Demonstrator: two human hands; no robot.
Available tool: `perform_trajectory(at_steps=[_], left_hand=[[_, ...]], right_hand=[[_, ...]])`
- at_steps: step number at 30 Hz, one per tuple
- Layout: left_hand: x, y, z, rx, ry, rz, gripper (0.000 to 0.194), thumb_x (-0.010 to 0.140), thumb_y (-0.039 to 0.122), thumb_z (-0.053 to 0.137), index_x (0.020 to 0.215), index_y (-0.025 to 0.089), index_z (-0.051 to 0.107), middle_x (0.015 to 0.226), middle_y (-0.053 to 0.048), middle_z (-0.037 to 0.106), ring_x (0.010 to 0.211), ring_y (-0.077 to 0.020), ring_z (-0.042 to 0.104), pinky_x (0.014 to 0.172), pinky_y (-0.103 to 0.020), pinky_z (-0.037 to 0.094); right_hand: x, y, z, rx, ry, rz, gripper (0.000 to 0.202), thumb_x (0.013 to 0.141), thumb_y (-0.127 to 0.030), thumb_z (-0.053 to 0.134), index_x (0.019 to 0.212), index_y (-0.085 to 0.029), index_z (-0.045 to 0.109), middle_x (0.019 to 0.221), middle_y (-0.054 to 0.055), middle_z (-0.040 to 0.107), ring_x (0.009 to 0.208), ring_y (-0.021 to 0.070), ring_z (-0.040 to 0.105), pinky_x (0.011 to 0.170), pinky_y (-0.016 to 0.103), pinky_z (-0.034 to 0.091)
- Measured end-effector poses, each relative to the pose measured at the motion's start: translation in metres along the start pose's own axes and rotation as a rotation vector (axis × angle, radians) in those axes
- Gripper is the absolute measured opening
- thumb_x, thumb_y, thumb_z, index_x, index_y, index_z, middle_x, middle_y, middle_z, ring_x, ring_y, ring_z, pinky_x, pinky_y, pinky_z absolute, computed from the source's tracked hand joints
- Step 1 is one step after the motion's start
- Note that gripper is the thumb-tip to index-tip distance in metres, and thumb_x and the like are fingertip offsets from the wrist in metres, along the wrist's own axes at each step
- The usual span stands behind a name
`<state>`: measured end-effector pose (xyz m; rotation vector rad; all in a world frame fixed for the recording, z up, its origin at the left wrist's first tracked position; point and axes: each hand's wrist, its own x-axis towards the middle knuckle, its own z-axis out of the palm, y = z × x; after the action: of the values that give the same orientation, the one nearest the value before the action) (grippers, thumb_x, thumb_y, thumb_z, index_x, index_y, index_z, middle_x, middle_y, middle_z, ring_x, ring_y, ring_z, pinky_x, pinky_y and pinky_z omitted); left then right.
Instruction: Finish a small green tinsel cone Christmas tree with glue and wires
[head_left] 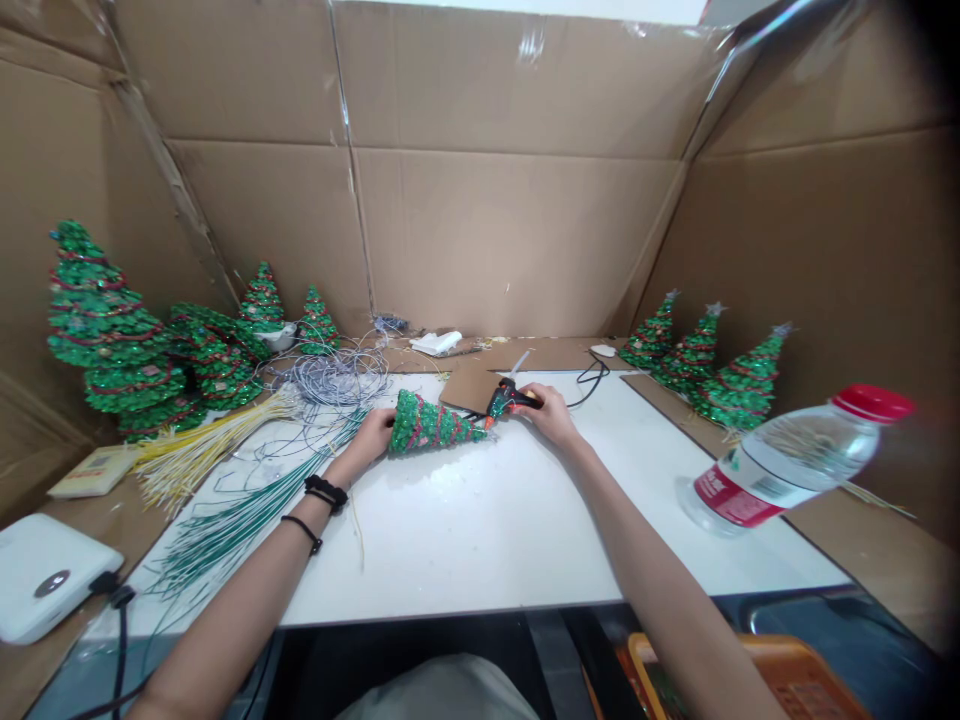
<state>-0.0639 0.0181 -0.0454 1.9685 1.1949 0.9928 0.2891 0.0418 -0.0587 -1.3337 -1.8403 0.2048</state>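
- The left hand (373,436) gripped the base of a miniature Christmas tree (427,424), fingers closed on it; the tree was held sideways, tip to the right, at mid-span of the white tabletop (480,540).
- The right hand (553,412) was wrapped around the handle of a hot-glue gun (504,398), its nozzle (489,424) at the tree's tip; I could not confirm contact.
- Done, in my judgement: green foliage and red trim on the held tree.
- Outstanding, in my judgement: the tip. I could not tell whether a star was fixed there; the right-hand trees (691,358) wore silver stars (783,329).
- Green wires (251,510) lay at left.
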Motion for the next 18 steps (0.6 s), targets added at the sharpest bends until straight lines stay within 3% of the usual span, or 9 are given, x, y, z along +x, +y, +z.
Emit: perform_trajectory(at_steps=[18], left_hand=[[-0.0001, -0.0005, 0.0004, 0.054, 0.009, -0.003, 0.013, 0.067, 0.018, 0.057, 0.062, 0.012, 0.068, 0.059, -0.001, 0.067, 0.064, -0.0185, 0.057, 0.064, -0.026, 0.046]], right_hand=[[0.0005, 0.0011, -0.0003, 0.038, -0.013, 0.028, 0.018, 0.070, -0.037, 0.066, 0.078, -0.021, 0.061, 0.076, 0.002, 0.064, 0.075, 0.0214, 0.050, 0.070, 0.032, 0.037]])
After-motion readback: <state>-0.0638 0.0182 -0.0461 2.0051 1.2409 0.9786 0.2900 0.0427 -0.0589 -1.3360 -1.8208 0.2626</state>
